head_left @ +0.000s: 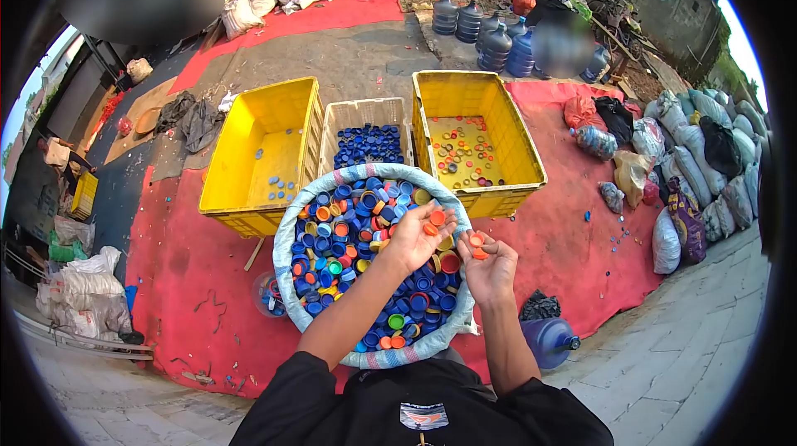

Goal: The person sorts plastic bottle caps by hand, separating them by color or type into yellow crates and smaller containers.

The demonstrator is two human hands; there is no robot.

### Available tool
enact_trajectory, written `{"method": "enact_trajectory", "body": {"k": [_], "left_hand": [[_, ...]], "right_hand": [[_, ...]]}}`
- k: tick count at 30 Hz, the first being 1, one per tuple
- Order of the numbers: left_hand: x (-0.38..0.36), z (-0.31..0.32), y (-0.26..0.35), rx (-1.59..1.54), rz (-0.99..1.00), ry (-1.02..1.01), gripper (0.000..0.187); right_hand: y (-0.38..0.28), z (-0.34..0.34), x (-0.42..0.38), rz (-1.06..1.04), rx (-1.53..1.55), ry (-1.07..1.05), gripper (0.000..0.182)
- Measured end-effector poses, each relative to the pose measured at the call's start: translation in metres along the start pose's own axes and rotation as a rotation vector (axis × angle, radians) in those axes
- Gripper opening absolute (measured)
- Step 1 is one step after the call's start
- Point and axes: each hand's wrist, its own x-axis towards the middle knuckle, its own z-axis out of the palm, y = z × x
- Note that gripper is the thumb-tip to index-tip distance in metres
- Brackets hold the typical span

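Note:
A round sack-lined container (288, 280), full of mixed bottle caps (336, 248), mostly blue, stands right in front of me. Over its right half, my left hand (418, 236) is turned palm up with fingers curled around orange caps (437, 217). My right hand (490, 266) is at the container's right rim, its fingers closed on other orange caps (476, 239). Beyond the container are three crates: a yellow one (256, 135) at left with a few pale caps, a whitish one (365, 107) with blue caps, and a yellow one (469, 106) at right with red, orange and yellow caps.
Large water jugs (496, 46) stand at the back, and another blue jug (548, 341) lies close on my right. Filled sacks (697, 147) are piled at the right, white sacks (83, 301) at the left. Red sheeting (195, 297) covers the ground. A person (60, 153) is at the far left.

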Motion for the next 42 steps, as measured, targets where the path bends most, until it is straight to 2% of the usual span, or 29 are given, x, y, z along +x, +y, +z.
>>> {"method": "enact_trajectory", "body": {"k": [1, 2, 4, 5, 7, 8, 10, 11, 13, 15, 18, 22, 24, 27, 28, 30, 37, 42], "left_hand": [[0.027, 0.015, 0.006, -0.049, 0.003, -0.037, 0.047], [0.05, 0.038, 0.017, -0.121, -0.015, -0.051, 0.064], [0.08, 0.065, 0.036, 0.036, 0.151, -0.272, 0.11], [0.09, 0.072, 0.047, 0.033, 0.137, -0.149, 0.118], [0.068, 0.075, 0.061, 0.05, 0.264, -0.144, 0.118], [0.056, 0.069, 0.07, 0.035, 0.325, -0.098, 0.117], [0.033, 0.028, 0.088, 0.198, 0.433, -0.01, 0.112], [0.012, 0.011, 0.094, 0.225, 0.468, 0.053, 0.095], [-0.023, -0.036, 0.105, 0.19, 0.47, 0.007, 0.051], [-0.058, -0.075, 0.106, 0.125, 0.561, 0.088, 0.036], [-0.113, -0.104, 0.097, 0.026, 0.681, 0.195, 0.041], [-0.153, -0.143, 0.08, 0.097, 0.783, 0.368, 0.04], [-0.164, -0.158, 0.071, 0.166, 0.795, 0.442, 0.039], [-0.173, -0.169, 0.058, 0.2, 0.819, 0.455, 0.029], [-0.176, -0.17, 0.055, 0.222, 0.82, 0.47, 0.025], [-0.179, -0.173, 0.05, 0.251, 0.833, 0.502, 0.018], [-0.189, -0.185, 0.051, 0.423, 0.857, 0.513, 0.011], [-0.192, -0.188, 0.052, 0.536, 0.843, 0.534, 0.016]], "right_hand": [[-0.014, 0.008, 0.024, -0.019, 0.039, -0.092, 0.043], [-0.029, 0.02, 0.054, -0.035, 0.077, -0.18, 0.038], [-0.052, 0.035, 0.119, -0.087, 0.063, -0.237, 0.038], [-0.064, 0.046, 0.133, -0.035, 0.013, -0.132, 0.037], [-0.07, 0.04, 0.139, -0.027, -0.065, -0.028, 0.04], [-0.07, 0.026, 0.137, -0.074, -0.095, -0.035, 0.044], [-0.058, 0.001, 0.124, -0.201, -0.177, -0.014, 0.055], [-0.049, -0.012, 0.107, -0.284, -0.23, 0.02, 0.063], [-0.027, -0.017, 0.072, -0.322, -0.197, 0.166, 0.072], [-0.006, -0.036, 0.053, -0.407, -0.487, 0.136, 0.068], [0.023, -0.038, 0.024, -0.637, -1.091, 0.111, 0.063], [0.053, -0.012, -0.004, -1.092, -1.834, -0.001, 0.055], [0.072, 0.002, -0.004, -0.999, -1.726, -0.19, 0.046], [0.106, 0.01, 0.002, -0.777, -1.733, -0.389, 0.044], [0.12, 0.016, 0.0, -0.77, -1.782, -0.401, 0.044], [0.144, 0.027, 0.003, -0.565, -1.684, -0.485, 0.045], [0.206, 0.057, 0.018, -0.609, -1.803, -0.448, 0.051], [0.223, 0.051, 0.026, -0.67, -1.845, -0.392, 0.05]]}}
